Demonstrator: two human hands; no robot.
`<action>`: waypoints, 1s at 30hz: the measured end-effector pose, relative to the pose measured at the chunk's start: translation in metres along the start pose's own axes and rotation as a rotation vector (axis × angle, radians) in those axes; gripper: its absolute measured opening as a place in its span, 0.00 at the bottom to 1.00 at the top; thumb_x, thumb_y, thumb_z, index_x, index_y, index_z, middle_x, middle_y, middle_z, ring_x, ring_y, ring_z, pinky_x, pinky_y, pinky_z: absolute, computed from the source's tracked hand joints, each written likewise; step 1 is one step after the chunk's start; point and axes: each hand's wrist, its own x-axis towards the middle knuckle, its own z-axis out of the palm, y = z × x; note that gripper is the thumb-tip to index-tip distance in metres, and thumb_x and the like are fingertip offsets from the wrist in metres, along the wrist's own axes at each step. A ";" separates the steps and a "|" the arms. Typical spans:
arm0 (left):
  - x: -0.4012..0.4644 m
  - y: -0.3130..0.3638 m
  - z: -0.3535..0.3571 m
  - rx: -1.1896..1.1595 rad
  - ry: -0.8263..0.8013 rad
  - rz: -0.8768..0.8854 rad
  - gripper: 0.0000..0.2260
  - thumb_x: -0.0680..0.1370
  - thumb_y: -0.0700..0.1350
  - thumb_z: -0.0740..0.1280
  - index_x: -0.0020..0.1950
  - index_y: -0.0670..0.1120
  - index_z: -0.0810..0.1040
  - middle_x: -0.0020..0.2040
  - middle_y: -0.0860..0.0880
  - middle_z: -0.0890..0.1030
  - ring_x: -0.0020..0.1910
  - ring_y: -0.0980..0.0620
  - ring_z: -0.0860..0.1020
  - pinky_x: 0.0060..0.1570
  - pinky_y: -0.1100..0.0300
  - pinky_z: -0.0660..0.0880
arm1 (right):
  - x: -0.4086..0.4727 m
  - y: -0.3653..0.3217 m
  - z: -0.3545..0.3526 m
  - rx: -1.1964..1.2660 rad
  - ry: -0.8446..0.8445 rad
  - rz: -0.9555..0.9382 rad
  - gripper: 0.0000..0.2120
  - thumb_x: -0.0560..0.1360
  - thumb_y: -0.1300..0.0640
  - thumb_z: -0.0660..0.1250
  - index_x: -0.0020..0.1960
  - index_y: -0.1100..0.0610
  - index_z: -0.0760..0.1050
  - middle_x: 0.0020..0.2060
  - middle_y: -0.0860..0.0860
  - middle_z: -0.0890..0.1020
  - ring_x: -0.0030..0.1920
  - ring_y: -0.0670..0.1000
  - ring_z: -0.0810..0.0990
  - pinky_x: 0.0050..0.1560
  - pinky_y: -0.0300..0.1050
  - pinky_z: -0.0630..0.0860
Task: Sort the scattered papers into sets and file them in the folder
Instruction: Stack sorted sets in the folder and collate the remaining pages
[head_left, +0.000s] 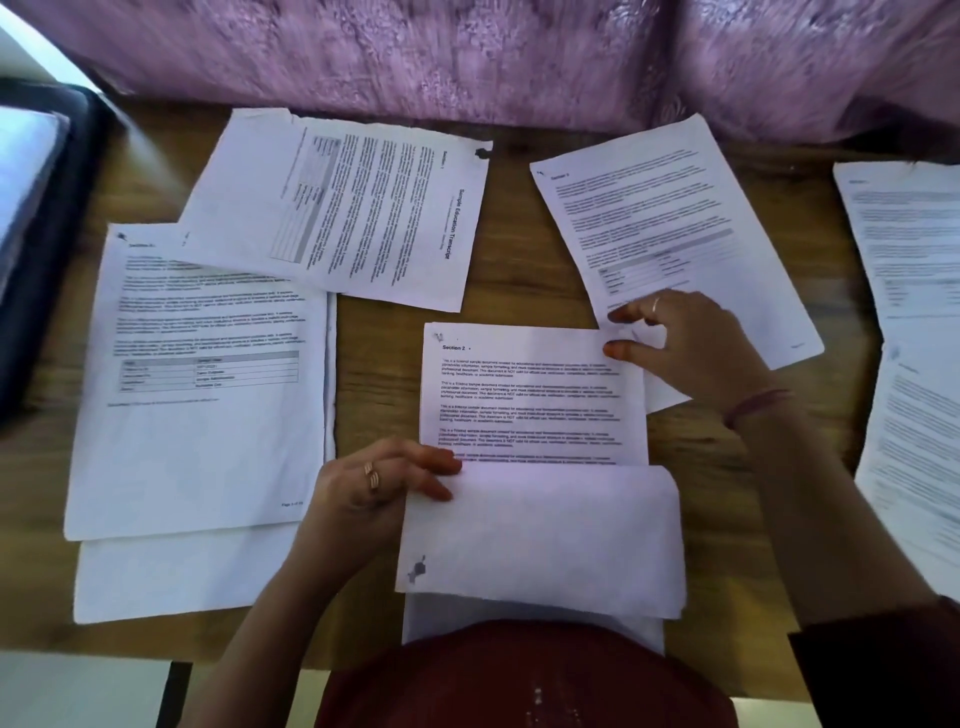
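Both hands work one set of papers, mid-sort.

The left hand (387, 480) pinches the folded-back sheet (540, 540) at its left edge; the right hand (691, 348) pinches the top right corner of the Section 2 page (535, 395) beneath it. Next, I judge, this set needs squaring and matching to a pile. Other piles lie left (197, 384), far (343, 208) and right (670, 228) on the table (374, 374); the dark folder (41, 249), seemingly, sits far left.

My papers (535, 400) are white with black print and grey-banded tables, spread on a brown wood-grain table (524, 306). Behind them hangs a mottled purple cloth (467, 57). I wear a dark red top (524, 680) and a gold ring (372, 475).
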 end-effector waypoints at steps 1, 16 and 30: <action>-0.001 0.000 0.000 -0.004 0.004 0.001 0.12 0.79 0.51 0.65 0.41 0.47 0.82 0.50 0.49 0.83 0.53 0.60 0.81 0.52 0.66 0.78 | 0.002 0.001 0.000 -0.031 -0.019 0.004 0.19 0.72 0.47 0.72 0.60 0.54 0.79 0.58 0.52 0.81 0.54 0.53 0.79 0.60 0.56 0.74; -0.007 -0.009 0.005 0.050 0.048 0.001 0.13 0.72 0.44 0.71 0.56 0.50 0.80 0.68 0.41 0.69 0.73 0.50 0.66 0.68 0.60 0.69 | -0.029 -0.005 -0.009 -0.171 0.184 -0.199 0.08 0.72 0.52 0.74 0.49 0.53 0.85 0.61 0.52 0.80 0.65 0.54 0.75 0.65 0.58 0.68; -0.012 0.008 0.007 0.084 0.266 -0.122 0.13 0.74 0.53 0.71 0.46 0.44 0.76 0.49 0.79 0.75 0.48 0.80 0.73 0.42 0.84 0.67 | 0.000 -0.004 0.007 -0.037 -0.044 0.019 0.19 0.72 0.45 0.72 0.59 0.52 0.79 0.55 0.50 0.81 0.55 0.52 0.79 0.58 0.51 0.73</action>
